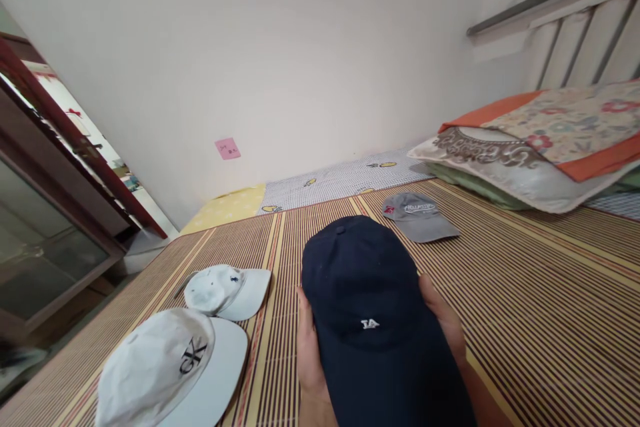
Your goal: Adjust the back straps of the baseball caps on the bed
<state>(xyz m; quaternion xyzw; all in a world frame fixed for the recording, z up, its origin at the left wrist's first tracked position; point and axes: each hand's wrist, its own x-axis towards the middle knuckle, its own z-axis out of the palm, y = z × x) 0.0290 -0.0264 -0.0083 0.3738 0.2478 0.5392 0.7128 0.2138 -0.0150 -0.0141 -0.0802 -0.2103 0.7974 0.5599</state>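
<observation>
Between my two hands is a navy baseball cap [360, 280] with small white lettering, its brim toward me. My left hand [309, 347] grips its left side, and my right hand [445, 320] grips the right side; most of the fingers are hidden beneath the cap. On the mat to the left lie a white cap with black letters [160, 360] and, just beyond it, a smaller white cap with a dark logo [220, 287]. Past the navy cap, to the right, a grey cap [413, 213] lies with its brim pointing right.
A striped bamboo mat [280, 247] covers the bed. Pillows with a floral, orange-edged cover [575, 120] are stacked at the right, below a radiator [590, 40]. A pink note [227, 149] is on the white wall. At the left stands a dark-red door frame [85, 147].
</observation>
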